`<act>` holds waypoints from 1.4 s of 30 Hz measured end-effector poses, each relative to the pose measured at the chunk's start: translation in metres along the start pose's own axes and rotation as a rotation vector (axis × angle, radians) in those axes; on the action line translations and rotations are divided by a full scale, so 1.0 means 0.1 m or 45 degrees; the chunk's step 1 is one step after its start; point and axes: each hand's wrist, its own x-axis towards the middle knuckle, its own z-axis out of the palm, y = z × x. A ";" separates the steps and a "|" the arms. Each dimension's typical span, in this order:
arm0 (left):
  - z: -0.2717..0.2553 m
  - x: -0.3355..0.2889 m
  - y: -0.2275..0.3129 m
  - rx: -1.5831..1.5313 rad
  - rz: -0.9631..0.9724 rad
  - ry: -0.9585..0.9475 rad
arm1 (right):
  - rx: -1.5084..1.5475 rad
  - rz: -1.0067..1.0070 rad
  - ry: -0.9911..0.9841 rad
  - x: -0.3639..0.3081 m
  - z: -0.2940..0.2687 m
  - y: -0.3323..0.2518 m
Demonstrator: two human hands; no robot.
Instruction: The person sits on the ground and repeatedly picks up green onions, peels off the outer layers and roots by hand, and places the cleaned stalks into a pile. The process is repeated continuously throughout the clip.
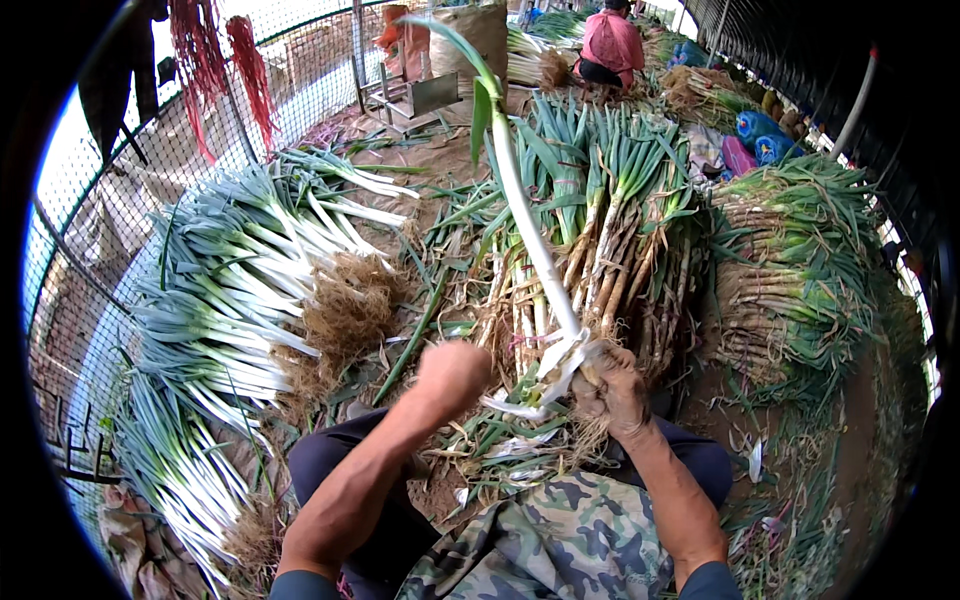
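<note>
One long green onion (pixel 535 240): raised aslant, root end at four o'clock, leaf tip near twelve, crossing in front of the brown-stemmed onions (pixel 620 220).
Right hand (pixel 612 388): four o'clock, pinching the root end and partly hiding it.
Left hand (pixel 455 375): six o'clock, curled into a fist; whether anything is inside, cannot tell.
Loose skin (pixel 562 358): pale strips dangling beside the right hand.
White-stemmed onions (pixel 225 350): heaped from eight to ten o'clock, roots inward.
Unpeeled stack (pixel 790 270): three o'clock, leaves outward.
Camouflage cloth (pixel 560 540): toward half past five, across the lap.
Metal stand (pixel 432 95): near twelve.
Co-worker (pixel 612 45): one o'clock, pink top, well apart.
</note>
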 end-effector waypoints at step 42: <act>-0.01 0.30 -1.74 -2.516 -0.302 1.213 | -1.434 0.147 -1.009 -1.06 0.00 0.86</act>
